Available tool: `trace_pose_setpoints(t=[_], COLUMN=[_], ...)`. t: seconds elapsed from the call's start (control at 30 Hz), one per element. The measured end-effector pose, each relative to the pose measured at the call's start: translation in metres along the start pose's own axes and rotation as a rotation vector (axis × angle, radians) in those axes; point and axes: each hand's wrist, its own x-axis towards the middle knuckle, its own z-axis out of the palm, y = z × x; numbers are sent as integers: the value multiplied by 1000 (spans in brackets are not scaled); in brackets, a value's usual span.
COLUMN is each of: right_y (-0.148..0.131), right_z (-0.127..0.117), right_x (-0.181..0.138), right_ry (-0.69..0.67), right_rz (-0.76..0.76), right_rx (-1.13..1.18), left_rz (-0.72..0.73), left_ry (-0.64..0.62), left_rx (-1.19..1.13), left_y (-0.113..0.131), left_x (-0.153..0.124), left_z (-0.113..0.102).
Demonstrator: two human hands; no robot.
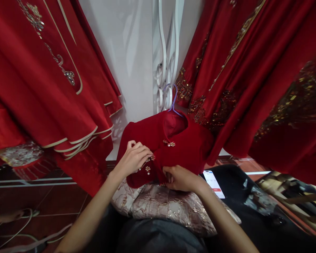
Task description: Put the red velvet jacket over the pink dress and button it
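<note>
A red velvety jacket [192,147] with a stand-up collar lies before me on a purple hanger [176,95]. A beaded clasp [169,143] sits just below its collar. My left hand [137,158] is closed on the jacket's front, thumb and fingers pinching at a gold beaded trim near the middle. Beneath these fingers dangles a small flower-shaped bead ornament [147,170]. Lower and to the right, my right hand [178,178] has its fingers curled in on the jacket's front edge near the hem; its fingertips are partly hidden.
Shiny patterned brocade [171,203] covers my lap under the jacket. Red embroidered garments hang at left [76,116] and right [242,116]. A white scrolled metal rack [162,70] stands ahead. On a black surface at right lie a lit phone [213,183] and a clear plastic bag [260,201].
</note>
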Motion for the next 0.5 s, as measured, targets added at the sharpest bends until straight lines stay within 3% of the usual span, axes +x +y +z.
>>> trace_pose_setpoints(t=[0.37,0.5], right_y=[2,2], right_z=[3,3], right_x=[2,4], right_ry=[2,-18], right_rz=[-19,-11], right_rx=[-8,-9], left_rz=[85,89], left_ry=[43,83], left_rx=[215,133], left_y=[1,-2], left_x=[-4,-3], left_z=[10,8])
